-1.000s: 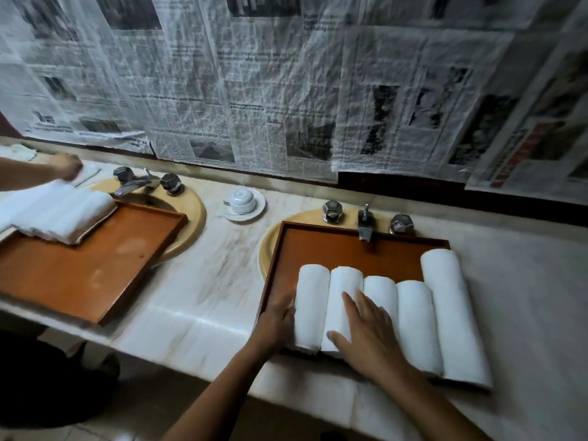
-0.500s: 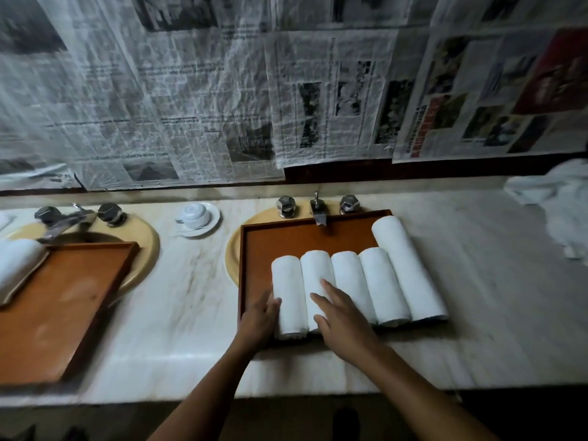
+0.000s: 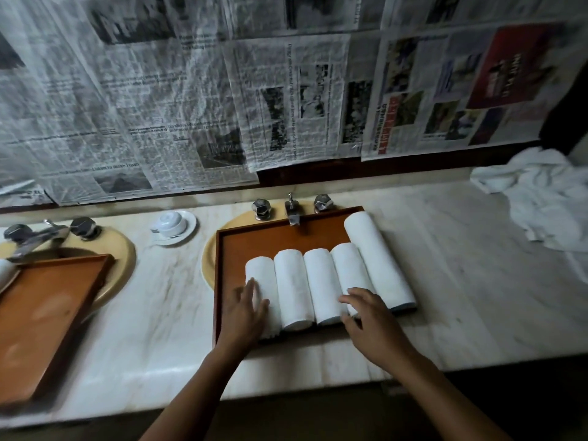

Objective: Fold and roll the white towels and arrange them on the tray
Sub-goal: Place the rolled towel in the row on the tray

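**A:** On the tray (image 3: 219,281) across the sink (image 3: 210,265) we've got five rolled towels (image 3: 323,281) side by side. The right one's longer and reaches further back.

**B:** Yep. Our left hand (image 3: 246,308) lies flat on the leftmost roll (image 3: 259,272), and our right hand (image 3: 370,323) is spread loose over the near ends. Nothing's gripped — probably we're just squaring up the row.

**A:** Makes sense. The crumpled pile (image 3: 541,198) sits far right on the counter (image 3: 477,281) — so we're likely not done.
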Tool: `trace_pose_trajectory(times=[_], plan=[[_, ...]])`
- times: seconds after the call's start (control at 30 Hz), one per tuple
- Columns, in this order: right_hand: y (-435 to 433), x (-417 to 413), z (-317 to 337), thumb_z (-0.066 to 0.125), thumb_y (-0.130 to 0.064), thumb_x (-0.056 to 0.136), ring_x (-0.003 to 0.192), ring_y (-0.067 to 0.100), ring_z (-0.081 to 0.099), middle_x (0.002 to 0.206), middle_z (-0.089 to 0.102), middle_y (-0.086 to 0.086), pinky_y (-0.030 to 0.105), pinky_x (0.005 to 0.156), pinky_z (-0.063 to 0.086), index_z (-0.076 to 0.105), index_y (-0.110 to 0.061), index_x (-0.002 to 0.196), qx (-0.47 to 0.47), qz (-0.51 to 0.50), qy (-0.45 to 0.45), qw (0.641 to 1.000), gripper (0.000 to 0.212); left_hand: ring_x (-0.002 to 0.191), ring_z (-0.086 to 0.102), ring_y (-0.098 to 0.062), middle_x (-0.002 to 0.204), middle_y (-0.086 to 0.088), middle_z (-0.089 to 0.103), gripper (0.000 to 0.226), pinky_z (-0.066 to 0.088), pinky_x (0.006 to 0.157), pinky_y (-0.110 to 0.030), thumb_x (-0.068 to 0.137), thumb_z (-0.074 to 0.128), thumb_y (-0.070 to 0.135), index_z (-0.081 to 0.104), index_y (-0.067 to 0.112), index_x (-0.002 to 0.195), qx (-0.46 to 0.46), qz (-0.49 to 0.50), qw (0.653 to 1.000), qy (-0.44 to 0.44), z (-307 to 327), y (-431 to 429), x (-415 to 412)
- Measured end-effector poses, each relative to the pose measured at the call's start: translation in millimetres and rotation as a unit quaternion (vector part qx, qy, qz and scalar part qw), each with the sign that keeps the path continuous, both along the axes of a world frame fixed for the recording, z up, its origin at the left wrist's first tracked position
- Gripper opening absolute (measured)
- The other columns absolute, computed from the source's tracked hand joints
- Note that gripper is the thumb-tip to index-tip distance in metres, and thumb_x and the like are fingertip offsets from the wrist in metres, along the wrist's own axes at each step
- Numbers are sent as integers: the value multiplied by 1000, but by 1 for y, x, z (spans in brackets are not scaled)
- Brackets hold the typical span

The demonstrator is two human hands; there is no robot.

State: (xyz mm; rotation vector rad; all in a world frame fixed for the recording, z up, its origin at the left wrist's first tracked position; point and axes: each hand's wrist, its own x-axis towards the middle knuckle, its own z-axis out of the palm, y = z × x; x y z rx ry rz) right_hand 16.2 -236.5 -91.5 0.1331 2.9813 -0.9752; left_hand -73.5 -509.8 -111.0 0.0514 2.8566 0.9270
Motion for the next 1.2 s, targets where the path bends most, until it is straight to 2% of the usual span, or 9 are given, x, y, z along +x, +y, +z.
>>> trace_pose_trajectory(times=[0.1, 0.23, 0.37, 0.53, 0.63, 0.77, 0.93, 1.07, 1.2], plan=[[37, 10, 1, 68, -16, 96, 135, 15, 46, 142, 54, -3, 6, 105, 22, 68, -21, 128, -13, -36, 21, 999, 32, 135, 45, -34, 147, -15, 48, 56, 39, 109, -46, 97, 65, 33, 50, 15, 148, -37, -28, 996, 72, 12, 29, 1], [95, 24, 5, 67, -22, 97, 133, 12, 47, 141, 53, -8, 18, 105, 33, 66, -24, 129, -18, -54, 25, 998, 32, 134, 45, -31, 144, -9, 54, 43, 41, 107, -47, 97, 65, 29, 59, 21, 138, 4, -58, 994, 95, 26, 95, 7], [175, 47, 5, 69, -21, 95, 131, 18, 52, 138, 58, -3, 29, 110, 40, 68, -21, 127, -5, -83, 42, 996, 33, 126, 52, -28, 131, -7, 61, 32, 43, 102, -40, 96, 68, 23, 65, 20, 128, 66, -114, 985, 116, 36, 189, 16], [245, 72, 13, 68, -22, 96, 129, 11, 51, 135, 57, -9, 22, 107, 38, 67, -25, 126, -19, -128, 51, 990, 30, 118, 57, -23, 124, -2, 64, 27, 44, 98, -33, 95, 64, 26, 68, 22, 122, 107, -147, 978, 102, 46, 277, 25], [297, 93, 15, 68, -22, 96, 128, 9, 51, 135, 56, -11, 21, 105, 38, 66, -26, 127, -15, -161, 51, 986, 31, 104, 61, -19, 120, 2, 62, 25, 46, 91, -30, 96, 63, 29, 68, 23, 121, 131, -183, 970, 97, 52, 340, 37], [356, 116, 13, 70, -20, 93, 125, 12, 56, 132, 61, -7, 26, 105, 43, 68, -24, 124, -12, -208, 63, 976, 31, 111, 59, -15, 118, 11, 59, 25, 38, 94, -23, 96, 67, 23, 68, 27, 121, 145, -220, 961, 90, 54, 413, 49], [414, 125, 8, 78, -8, 83, 114, 23, 65, 119, 68, 2, 27, 99, 44, 73, -17, 114, 0, -271, 92, 958, 33, 114, 62, -15, 117, 6, 68, 24, 39, 96, -22, 95, 69, 18, 71, 25, 117, 149, -268, 948, 80, 54, 488, 44], [463, 118, 6, 77, -7, 84, 112, 23, 65, 118, 68, 2, 22, 97, 41, 72, -15, 115, 6, -306, 86, 948, 33, 111, 60, -11, 112, 13, 64, 23, 38, 93, -18, 95, 69, 16, 72, 24, 116, 153, -294, 941, 64, 49, 542, 30], [511, 93, -4, 71, -14, 90, 115, 23, 62, 123, 65, 2, 33, 100, 48, 68, -17, 122, -5, -327, 68, 943, 32, 106, 56, -6, 113, 13, 64, 23, 37, 92, -19, 96, 68, 17, 71, 24, 117, 154, -311, 936, 53, 42, 589, 5]])
